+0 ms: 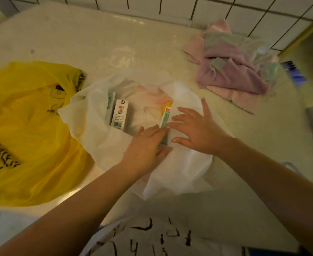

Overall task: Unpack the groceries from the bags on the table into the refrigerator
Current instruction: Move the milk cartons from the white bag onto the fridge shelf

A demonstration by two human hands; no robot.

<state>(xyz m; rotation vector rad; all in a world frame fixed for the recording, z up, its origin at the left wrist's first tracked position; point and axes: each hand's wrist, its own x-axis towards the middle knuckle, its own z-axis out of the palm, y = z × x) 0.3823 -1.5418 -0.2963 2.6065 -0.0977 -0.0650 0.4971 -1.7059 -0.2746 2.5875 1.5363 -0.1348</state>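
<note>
Head view looks down on a pale table point(96, 34) with 2 bags on it: a yellow bag point(28, 130) at the left of the frame and a white bag point(179, 172) in the centre. I judge the unpacking barely begun, or at most midway, since the white bag has its mouth spread wide and at least 3 cartons remain in it. 2 of them stand together in the left half of the opening, a white carton point(120, 115) in front and a green-edged carton point(110, 103) partly hidden behind it. A 3rd, the yellow-topped carton point(166, 119), lies at the right edge of the opening, between my hands. My left hand point(146, 146) rests flat at its near end, fingers straight and touching it, not curled round it. My right hand point(198, 130) is spread wide with its fingertips at the carton's side and on the plastic; it grips nothing. What the yellow bag contains I cannot tell. No refrigerator shows anywhere in the frame. A heap of pink cloths point(231, 71) sits at the upper right.
</note>
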